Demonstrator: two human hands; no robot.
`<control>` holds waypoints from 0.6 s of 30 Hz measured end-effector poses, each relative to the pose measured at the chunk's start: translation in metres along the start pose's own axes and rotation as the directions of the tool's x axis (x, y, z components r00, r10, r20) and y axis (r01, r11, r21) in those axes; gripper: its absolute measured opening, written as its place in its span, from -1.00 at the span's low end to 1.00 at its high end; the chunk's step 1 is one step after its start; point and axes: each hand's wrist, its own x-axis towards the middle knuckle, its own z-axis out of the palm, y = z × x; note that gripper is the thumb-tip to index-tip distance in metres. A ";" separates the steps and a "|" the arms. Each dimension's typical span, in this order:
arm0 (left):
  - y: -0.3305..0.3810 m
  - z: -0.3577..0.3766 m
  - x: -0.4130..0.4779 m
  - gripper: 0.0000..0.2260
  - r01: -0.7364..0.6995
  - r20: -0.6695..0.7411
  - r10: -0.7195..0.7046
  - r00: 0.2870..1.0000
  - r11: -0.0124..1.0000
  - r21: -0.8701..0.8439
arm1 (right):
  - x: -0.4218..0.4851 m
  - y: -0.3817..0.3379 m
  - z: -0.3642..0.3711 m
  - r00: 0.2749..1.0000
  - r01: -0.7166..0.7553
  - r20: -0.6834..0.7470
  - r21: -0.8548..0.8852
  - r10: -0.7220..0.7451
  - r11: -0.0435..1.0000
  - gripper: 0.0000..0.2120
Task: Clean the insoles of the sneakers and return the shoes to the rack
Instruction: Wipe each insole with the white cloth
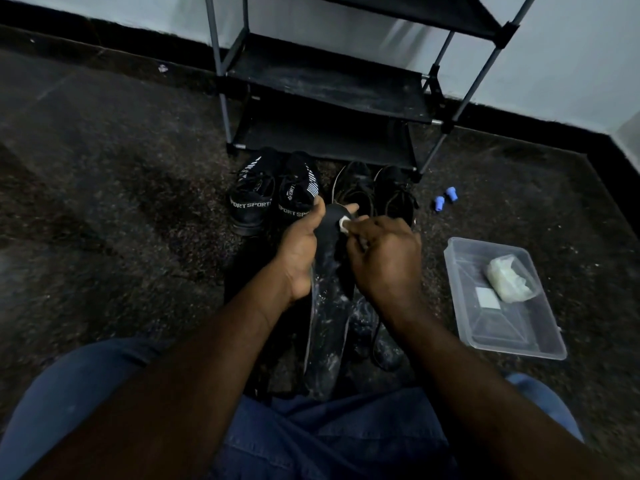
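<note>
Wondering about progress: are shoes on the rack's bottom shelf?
No, the striped pair and the plain pair stand on the floor before the rack.

On the speckled floor to our right sits a clear tub, holding a white bag and a white square. We see two blue caps near it.

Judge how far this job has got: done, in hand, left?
Done: one insole is out. In hand: left hand holds it; right hand presses a white wad to its tip. Left: SPORT pair and plain pair stand on the floor, off the rack.
</note>
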 end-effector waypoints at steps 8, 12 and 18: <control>-0.001 0.002 0.001 -0.16 -0.014 -0.071 0.016 0.997 1.000 0.024 | 0.010 -0.027 0.012 0.990 0.095 0.098 0.095 -0.104 0.991 -0.72; 0.004 -0.002 0.002 -0.11 -0.003 -0.064 -0.001 0.998 0.998 -0.056 | -0.017 -0.030 0.015 0.994 0.060 0.076 0.226 -0.078 0.972 -0.75; 0.000 0.003 -0.004 -0.13 -0.029 -0.075 0.037 0.997 0.995 0.095 | 0.005 -0.031 0.008 0.999 0.004 0.042 0.013 -0.004 1.000 -0.72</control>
